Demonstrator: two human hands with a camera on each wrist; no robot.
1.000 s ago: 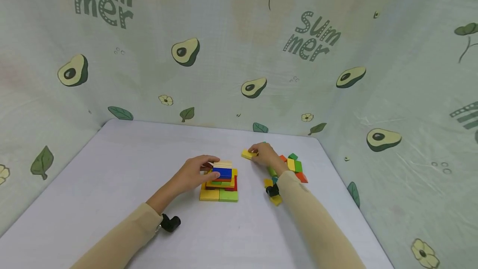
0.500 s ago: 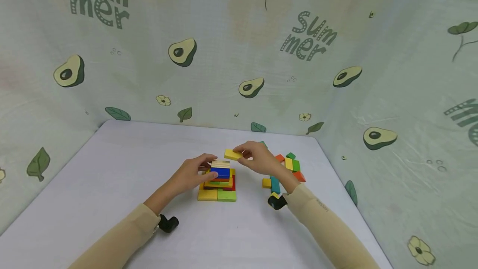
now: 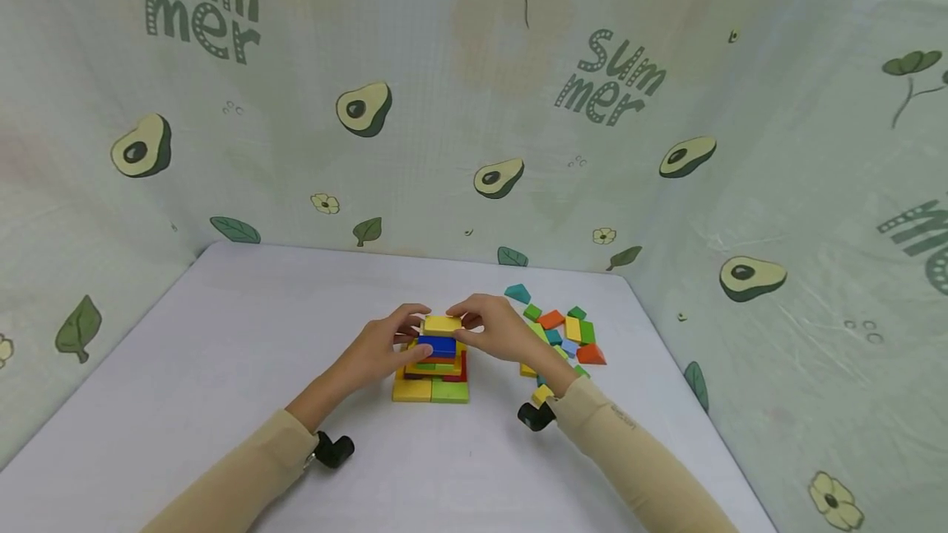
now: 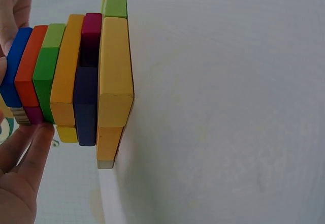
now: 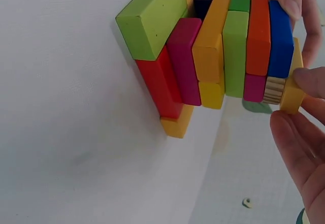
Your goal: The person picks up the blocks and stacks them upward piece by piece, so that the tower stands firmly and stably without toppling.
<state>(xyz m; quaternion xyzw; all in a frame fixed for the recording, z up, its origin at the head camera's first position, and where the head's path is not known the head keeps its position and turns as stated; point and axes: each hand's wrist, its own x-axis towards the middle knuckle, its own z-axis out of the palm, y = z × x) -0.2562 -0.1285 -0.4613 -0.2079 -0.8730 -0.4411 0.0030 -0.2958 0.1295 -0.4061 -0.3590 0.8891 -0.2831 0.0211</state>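
Reaching the top of the stack, the yellow block has come across from the right, so the stack seems to gain a layer, though full contact is unclear. The right hand pinches it between thumb and fingers; the left hand grips the upper stack. Painted faces look smooth and square-edged (one ribbed piece seems bare wood). Loose blocks, some wedge-shaped, lie rightward on the white table.

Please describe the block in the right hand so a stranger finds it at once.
On the white table stands a block tower. At its top, the right hand pinches a yellow block. Unlike the tower's other yellow blocks, it is above the blue one.
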